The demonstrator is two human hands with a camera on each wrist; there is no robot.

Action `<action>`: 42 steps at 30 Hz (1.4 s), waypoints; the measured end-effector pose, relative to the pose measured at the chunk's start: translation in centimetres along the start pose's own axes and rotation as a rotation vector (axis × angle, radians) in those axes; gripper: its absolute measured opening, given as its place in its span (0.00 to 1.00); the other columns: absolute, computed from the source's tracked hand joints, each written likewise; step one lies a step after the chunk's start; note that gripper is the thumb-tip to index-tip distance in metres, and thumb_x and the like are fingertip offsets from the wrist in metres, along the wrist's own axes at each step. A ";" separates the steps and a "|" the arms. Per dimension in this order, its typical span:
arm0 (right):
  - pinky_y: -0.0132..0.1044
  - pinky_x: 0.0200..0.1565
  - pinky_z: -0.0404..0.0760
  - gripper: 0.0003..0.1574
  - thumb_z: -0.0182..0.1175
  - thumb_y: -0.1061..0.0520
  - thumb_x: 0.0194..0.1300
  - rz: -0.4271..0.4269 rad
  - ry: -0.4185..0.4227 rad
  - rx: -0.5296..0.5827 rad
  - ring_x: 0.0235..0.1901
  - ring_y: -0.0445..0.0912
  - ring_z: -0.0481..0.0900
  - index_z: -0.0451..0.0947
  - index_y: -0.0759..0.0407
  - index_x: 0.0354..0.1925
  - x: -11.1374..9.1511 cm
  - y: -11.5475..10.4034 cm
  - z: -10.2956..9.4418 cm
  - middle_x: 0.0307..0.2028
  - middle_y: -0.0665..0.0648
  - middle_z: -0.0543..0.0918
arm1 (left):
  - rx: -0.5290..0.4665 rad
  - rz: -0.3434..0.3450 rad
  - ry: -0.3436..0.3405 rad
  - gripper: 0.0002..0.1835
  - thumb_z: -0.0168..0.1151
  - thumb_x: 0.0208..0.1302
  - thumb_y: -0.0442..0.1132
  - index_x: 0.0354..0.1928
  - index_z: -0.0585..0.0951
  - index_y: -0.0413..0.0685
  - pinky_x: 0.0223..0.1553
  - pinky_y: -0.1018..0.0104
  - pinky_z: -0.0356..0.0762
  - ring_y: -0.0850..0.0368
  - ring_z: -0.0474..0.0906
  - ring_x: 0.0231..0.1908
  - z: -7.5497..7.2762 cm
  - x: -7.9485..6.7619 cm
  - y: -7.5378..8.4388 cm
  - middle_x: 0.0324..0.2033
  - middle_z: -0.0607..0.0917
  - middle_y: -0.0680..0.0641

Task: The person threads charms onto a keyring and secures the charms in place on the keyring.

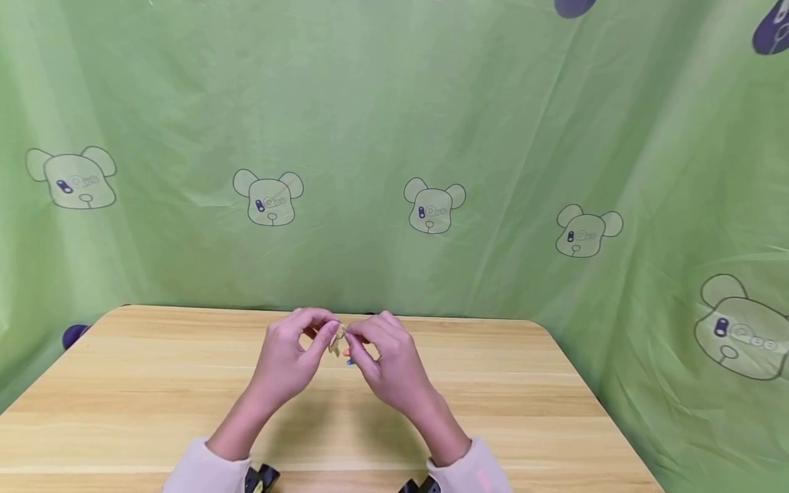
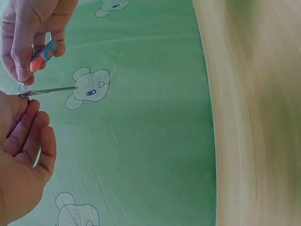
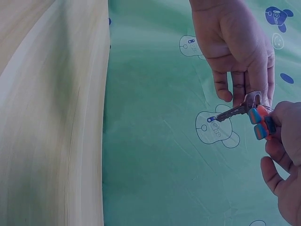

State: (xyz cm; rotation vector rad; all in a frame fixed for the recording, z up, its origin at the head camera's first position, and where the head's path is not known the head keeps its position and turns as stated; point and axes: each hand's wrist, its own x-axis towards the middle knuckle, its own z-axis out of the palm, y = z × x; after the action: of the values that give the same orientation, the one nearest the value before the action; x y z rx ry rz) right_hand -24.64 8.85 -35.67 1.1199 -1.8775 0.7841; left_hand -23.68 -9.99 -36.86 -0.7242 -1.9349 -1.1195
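Both hands meet over the far half of the table, pinching a small metal key ring point(image 2: 20, 87) between them. My left hand point(image 1: 286, 356) holds it by thumb and fingertips, right where the bow of a key point(image 3: 233, 112) sits. That key sticks out from the ring and hangs below the fingertips in the head view. Thumb and forefinger of my right hand point(image 1: 390, 359) grip the other side of the ring. By the right fingers dangles a small orange and blue charm point(image 3: 261, 123). The fingertips partly hide the ring.
A light wooden table point(image 1: 154, 383) lies beneath the hands. Behind it and at the sides hangs a green curtain point(image 1: 357, 103) printed with bear heads. Pale sleeves point(image 1: 206, 469) and black wrist straps show at the near edge.
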 end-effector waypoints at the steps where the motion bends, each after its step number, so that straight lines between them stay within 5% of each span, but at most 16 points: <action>1: 0.30 0.37 0.77 0.04 0.63 0.63 0.70 0.000 0.000 0.001 0.33 0.42 0.78 0.85 0.60 0.37 0.0 0.0 0.0 0.32 0.49 0.86 | -0.003 -0.006 0.000 0.01 0.67 0.69 0.32 0.38 0.86 0.42 0.33 0.67 0.83 0.62 0.80 0.31 0.0 0.0 0.0 0.29 0.85 0.52; 32: 0.29 0.38 0.76 0.04 0.62 0.61 0.73 0.090 -0.045 0.046 0.34 0.42 0.76 0.83 0.60 0.39 -0.1 -0.2 -0.3 0.30 0.48 0.82 | -0.035 -0.092 -0.062 0.02 0.68 0.69 0.33 0.41 0.87 0.44 0.35 0.65 0.85 0.63 0.83 0.31 -0.3 0.3 0.8 0.29 0.87 0.55; 42: 0.28 0.35 0.77 0.06 0.65 0.69 0.66 0.072 0.000 0.099 0.32 0.42 0.76 0.80 0.61 0.38 -0.1 -0.1 0.0 0.28 0.49 0.81 | -0.070 -0.111 -0.041 0.02 0.68 0.68 0.32 0.40 0.87 0.45 0.35 0.65 0.84 0.63 0.83 0.29 -0.3 0.3 1.0 0.28 0.87 0.56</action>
State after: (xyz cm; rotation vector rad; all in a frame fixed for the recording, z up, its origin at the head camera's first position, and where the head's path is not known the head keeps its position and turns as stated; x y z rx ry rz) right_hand -24.52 8.84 -35.73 1.1174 -1.9055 0.9262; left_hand -22.92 -9.80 -36.03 -0.6890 -1.9998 -1.2547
